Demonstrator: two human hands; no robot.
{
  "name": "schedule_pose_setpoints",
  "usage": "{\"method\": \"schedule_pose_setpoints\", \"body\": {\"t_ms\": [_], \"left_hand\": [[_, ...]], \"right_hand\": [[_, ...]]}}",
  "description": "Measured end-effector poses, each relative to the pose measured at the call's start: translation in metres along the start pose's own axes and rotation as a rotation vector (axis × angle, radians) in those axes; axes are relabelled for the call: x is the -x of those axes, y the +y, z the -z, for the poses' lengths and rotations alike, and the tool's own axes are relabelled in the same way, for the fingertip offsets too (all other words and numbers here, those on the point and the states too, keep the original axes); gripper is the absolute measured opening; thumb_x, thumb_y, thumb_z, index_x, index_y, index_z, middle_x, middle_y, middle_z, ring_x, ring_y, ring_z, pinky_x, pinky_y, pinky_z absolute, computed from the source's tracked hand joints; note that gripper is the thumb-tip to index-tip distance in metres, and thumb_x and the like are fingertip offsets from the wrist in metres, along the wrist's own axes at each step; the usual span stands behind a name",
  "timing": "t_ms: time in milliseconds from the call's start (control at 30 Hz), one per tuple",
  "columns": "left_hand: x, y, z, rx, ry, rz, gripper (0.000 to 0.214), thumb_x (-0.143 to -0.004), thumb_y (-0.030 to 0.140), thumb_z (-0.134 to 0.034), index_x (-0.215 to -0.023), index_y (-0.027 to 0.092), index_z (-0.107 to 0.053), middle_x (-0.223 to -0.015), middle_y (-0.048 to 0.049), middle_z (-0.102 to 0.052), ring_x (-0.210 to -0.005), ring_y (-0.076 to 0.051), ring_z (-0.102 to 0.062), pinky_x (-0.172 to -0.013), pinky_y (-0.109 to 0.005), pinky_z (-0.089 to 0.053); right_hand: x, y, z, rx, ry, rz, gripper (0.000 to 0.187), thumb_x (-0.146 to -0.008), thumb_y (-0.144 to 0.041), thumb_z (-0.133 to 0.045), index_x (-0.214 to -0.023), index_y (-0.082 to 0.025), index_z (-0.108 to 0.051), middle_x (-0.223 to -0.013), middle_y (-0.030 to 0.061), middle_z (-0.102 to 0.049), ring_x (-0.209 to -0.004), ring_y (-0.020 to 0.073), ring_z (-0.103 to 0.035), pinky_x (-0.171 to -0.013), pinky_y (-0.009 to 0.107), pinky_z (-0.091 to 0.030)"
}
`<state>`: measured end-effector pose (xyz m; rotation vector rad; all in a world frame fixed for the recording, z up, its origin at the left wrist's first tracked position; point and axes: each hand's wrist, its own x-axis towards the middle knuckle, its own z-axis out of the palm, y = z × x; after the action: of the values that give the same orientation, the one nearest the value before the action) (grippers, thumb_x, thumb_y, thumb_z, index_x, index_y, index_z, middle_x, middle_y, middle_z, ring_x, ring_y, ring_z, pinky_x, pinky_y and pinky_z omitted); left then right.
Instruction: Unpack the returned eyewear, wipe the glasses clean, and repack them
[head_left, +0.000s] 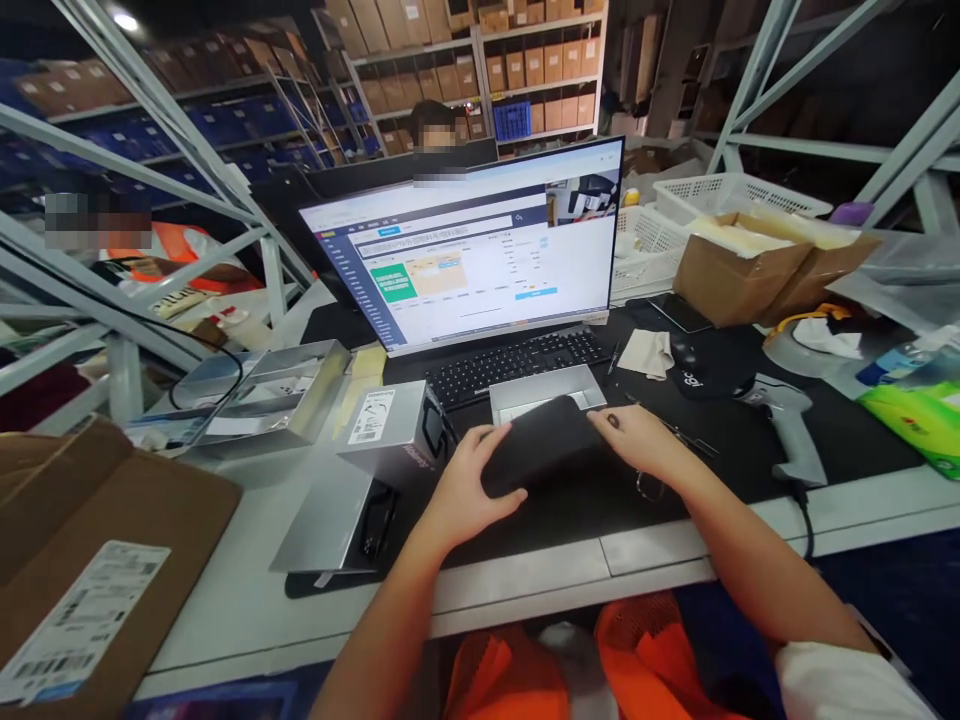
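A black case [547, 445] with rounded corners is held between my two hands, tilted above the black desk mat. My left hand [476, 485] grips its left end, thumb on the near side and fingers along the far side. At the other end, the fingers of my right hand [634, 437] are curled against the case's far right corner; the fingertips are partly hidden. Just behind the case lies an open silver-white box [559, 388], its inside partly covered. To the left stand a labelled silver box [394, 425] and a second silver box [330, 525] with black glasses pictured on the side.
A monitor [487, 260] and keyboard [517, 362] are at the back. On the right are a barcode scanner [791, 425], a grey cloth [646, 355] and a clear tape roll [814, 345]. An open cardboard box [97, 560] occupies the left. Two people are beyond the desk.
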<state>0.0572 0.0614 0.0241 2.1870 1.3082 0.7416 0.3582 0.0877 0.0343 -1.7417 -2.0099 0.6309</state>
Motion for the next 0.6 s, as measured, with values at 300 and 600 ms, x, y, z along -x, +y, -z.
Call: {"method": "schedule_pose_setpoints", "body": {"t_ms": [300,600], "left_hand": [[0.013,0.001,0.011,-0.283,-0.24,0.043,0.09,-0.075,0.039,-0.081,-0.156,0.037,-0.043,-0.151,-0.01,-0.05,-0.14,-0.037,-0.048,-0.119,-0.055,-0.042],[-0.009,0.013,-0.03,-0.352,-0.159,-0.019,0.064,-0.094,0.05,-0.062,-0.154,0.032,-0.047,-0.144,-0.0106,-0.06,-0.131,-0.032,-0.054,-0.107,-0.053,-0.044]], "right_hand": [[0.001,-0.017,-0.025,-0.194,-0.424,-0.028,0.048,-0.101,-0.046,-0.04,-0.064,-0.02,-0.052,-0.066,0.0037,-0.064,-0.063,0.0168,-0.059,-0.068,0.029,-0.04],[-0.011,-0.004,-0.028,-0.085,-0.351,0.02,0.044,-0.101,-0.04,-0.045,-0.061,-0.02,-0.047,-0.066,0.003,-0.061,-0.064,0.0156,-0.052,-0.064,0.029,-0.032]]}}
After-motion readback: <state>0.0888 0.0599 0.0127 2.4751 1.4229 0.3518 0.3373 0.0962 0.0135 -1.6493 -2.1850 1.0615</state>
